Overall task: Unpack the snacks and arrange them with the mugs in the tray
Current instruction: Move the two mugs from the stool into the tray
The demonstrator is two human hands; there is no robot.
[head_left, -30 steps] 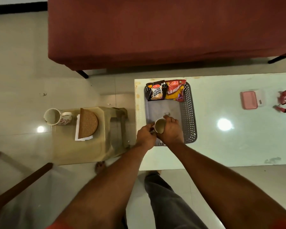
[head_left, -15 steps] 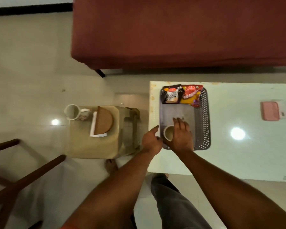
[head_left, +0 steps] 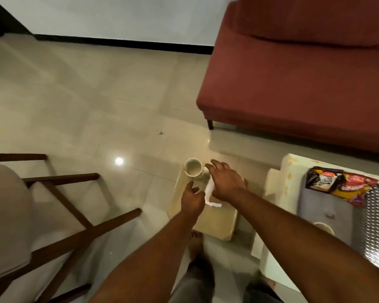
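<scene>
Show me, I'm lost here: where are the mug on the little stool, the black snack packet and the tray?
Mug on the stool (head_left: 193, 167): head view, inside its open mouth.
Black snack packet (head_left: 322, 179): head view, middle of its printed front.
Tray (head_left: 374, 224): head view, its mesh side wall.

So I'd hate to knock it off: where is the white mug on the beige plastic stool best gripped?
The best grip is probably the wall of the white ceramic mug just below its rim, coming from the right, where the open right hand hovers nearest. It stands upright, mouth up, at the beige plastic stool's far left corner, and no handle shows clearly.
</scene>
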